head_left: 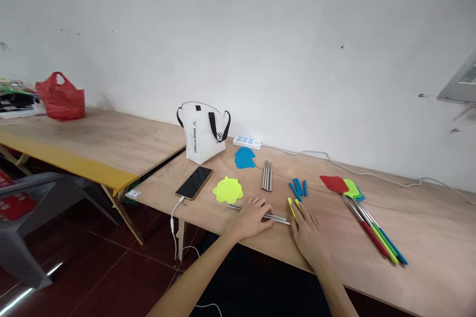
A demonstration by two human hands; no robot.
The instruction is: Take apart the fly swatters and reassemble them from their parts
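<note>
My left hand (255, 217) lies over several thin silver metal tubes (279, 218) near the table's front edge, thumb and fingers apart; part of the tubes is hidden under it. To its right, my right hand (308, 230) rests with fingers stretched over yellow-green handle grips (292, 208), partly covered. Beyond my hands are blue handle grips (297, 188) and an upright row of metal tubes (267, 176). Yellow-green fly swatter heads (228, 190) are stacked left of my left hand, with blue swatter heads (244, 157) farther back.
Fly swatters with red, green and blue parts (368, 223) lie at right. A phone (194, 183) on a cable, a white bag (204, 133) and a power strip (247, 142) stand left and behind. A red plastic bag (61, 99) sits on another table; a grey chair (55, 208) is below.
</note>
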